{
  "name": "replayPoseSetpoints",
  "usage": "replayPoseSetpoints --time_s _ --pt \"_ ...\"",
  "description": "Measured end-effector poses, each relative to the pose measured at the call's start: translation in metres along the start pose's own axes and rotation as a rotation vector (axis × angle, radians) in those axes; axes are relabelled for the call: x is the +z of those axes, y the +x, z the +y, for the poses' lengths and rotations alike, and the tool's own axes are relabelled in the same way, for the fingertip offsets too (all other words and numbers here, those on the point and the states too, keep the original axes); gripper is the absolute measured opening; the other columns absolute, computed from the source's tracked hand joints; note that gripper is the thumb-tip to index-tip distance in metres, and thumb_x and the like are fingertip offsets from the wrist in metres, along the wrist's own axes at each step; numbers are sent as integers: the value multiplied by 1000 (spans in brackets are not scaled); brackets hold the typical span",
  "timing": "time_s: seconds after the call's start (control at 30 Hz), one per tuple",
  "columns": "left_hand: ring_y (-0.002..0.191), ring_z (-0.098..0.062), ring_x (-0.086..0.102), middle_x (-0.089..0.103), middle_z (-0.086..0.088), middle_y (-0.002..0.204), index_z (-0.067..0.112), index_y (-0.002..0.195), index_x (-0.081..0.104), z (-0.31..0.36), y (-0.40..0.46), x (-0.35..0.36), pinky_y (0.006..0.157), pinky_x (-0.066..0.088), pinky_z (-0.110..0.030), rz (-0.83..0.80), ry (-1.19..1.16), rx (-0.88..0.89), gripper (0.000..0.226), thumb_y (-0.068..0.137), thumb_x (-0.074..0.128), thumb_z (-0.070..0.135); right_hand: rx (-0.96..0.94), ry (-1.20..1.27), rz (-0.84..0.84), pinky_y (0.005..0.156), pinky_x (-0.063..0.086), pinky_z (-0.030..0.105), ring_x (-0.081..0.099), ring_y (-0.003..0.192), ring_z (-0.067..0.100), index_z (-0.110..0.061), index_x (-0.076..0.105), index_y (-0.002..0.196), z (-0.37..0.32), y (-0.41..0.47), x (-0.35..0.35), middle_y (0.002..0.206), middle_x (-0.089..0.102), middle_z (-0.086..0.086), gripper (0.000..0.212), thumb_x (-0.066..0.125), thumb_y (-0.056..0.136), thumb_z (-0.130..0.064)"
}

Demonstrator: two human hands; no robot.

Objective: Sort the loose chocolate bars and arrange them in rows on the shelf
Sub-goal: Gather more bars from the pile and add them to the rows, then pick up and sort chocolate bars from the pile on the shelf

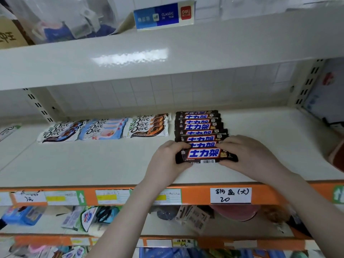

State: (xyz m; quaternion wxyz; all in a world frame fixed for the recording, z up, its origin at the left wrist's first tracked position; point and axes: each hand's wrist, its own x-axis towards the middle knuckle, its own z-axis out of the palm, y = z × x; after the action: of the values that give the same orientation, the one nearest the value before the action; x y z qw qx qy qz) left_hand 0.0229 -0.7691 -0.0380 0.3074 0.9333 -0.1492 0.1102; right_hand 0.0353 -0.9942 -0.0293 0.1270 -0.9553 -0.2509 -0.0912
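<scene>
A dark brown chocolate bar (pixel 204 155) with blue-and-white lettering lies at the front of a row of several like bars (pixel 200 125) on the white shelf (pixel 93 164). My left hand (pixel 167 159) grips its left end and my right hand (pixel 249 155) grips its right end. To the left sit three short stacks of Dove bars: dark-and-white ones (pixel 59 132), light blue ones (pixel 103 129) and orange-trimmed ones (pixel 148 126).
The shelf's orange front edge (pixel 195 195) carries price labels, one handwritten (pixel 230 195). An upper shelf (pixel 167 49) overhangs with a blue box (pixel 163 15) on it. Slotted uprights (pixel 307 82) stand at both sides. Lower shelves hold assorted small goods (pixel 89 217).
</scene>
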Motion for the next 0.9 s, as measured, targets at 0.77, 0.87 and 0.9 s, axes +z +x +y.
replayPoseSetpoints --time_s 0.77,0.87,0.9 --pt "114 -25 47 53 -9 126 16 130 51 11 -17 12 94 38 -33 176 239 -121 54 81 65 32 130 1 207 83 46 40 57 98 28 -12 60 115 -16 -18 6 110 60 8 34 63 83 -24" --pt "117 -29 46 54 -14 126 8 128 52 10 -24 10 97 37 -37 230 289 -205 53 82 65 31 203 35 292 81 48 37 58 93 26 -11 61 110 -32 -21 8 104 62 7 28 62 83 -21" --pt "118 -30 46 54 -15 127 6 128 52 9 -27 8 99 37 -38 242 298 -236 54 82 65 31 224 41 315 81 48 37 58 92 26 -11 61 108 -38 -21 9 103 63 7 27 62 83 -20"
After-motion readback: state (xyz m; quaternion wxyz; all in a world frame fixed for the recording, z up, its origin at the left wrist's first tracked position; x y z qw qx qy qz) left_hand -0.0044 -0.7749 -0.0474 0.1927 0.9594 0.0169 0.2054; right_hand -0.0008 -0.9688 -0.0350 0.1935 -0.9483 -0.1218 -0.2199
